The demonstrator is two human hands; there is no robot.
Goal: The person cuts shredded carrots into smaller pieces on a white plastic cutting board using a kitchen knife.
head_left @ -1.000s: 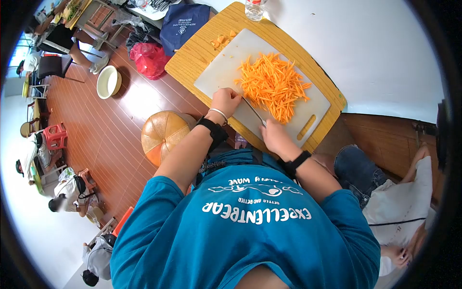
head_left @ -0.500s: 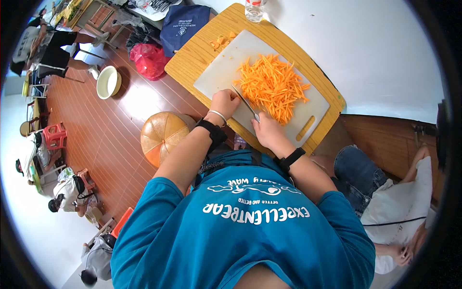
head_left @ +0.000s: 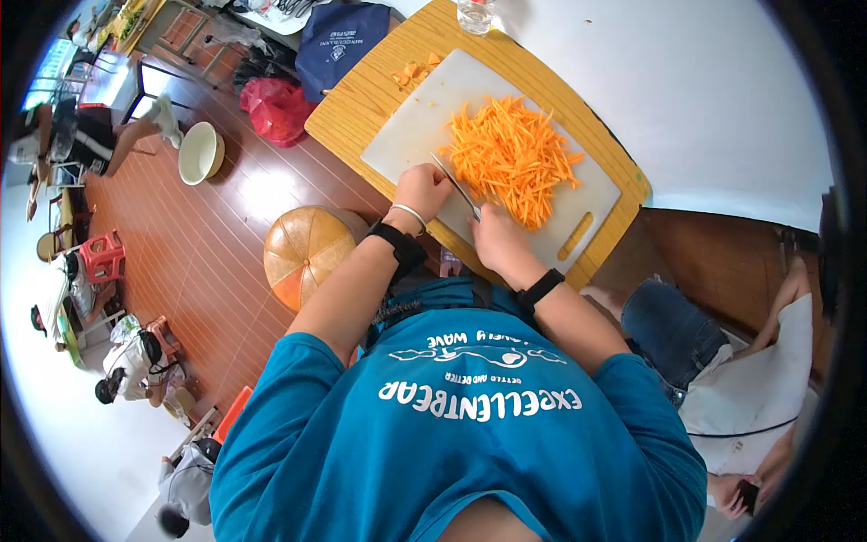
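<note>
A heap of shredded carrot [head_left: 515,158] lies on the white cutting board [head_left: 397,135]. My right hand [head_left: 499,237] is closed around the handle of a knife [head_left: 461,188] at the near edge of the board. The blade points up and left, beside the heap. My left hand [head_left: 423,192] has its fingers curled together close to the blade, over the board's near edge. Whatever those fingers hold, if anything, is hidden.
Under the board is a wooden table [head_left: 361,95] with orange scraps [head_left: 415,70] and a glass [head_left: 475,15]. A round stool [head_left: 307,257] stands at left, with a basin [head_left: 200,154] and a red bag [head_left: 275,113] beyond. A person [head_left: 745,388] sits close at right.
My right hand has turned slightly on the knife handle, and my left hand stays almost in place. A person at the far left has moved. A dark phone now shows in the seated person's hand.
</note>
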